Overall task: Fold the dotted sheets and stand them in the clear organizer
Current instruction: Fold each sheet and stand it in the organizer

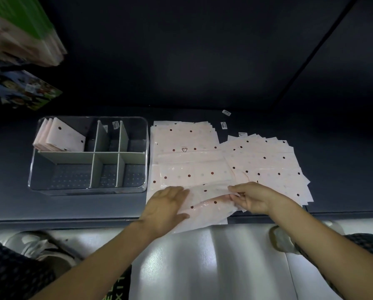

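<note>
A pale pink dotted sheet (207,204) lies partly folded at the near edge of the dark shelf. My left hand (166,205) rests flat on its left part with fingers straight. My right hand (251,198) pinches the sheet's right edge between thumb and fingers. Under and behind it lies a stack of dotted sheets (184,139), and a fanned pile of dotted sheets (268,161) spreads to the right. The clear organizer (35,169) stands to the left, with several folded dotted sheets (62,137) upright in its back left compartment.
Grey dividers (99,158) split the organizer into several compartments. Small barcode labels (224,125) lie on the shelf behind the sheets. Packaged goods (21,89) hang at the upper left. Shoes (40,245) and a shiny floor (203,256) are below the shelf edge.
</note>
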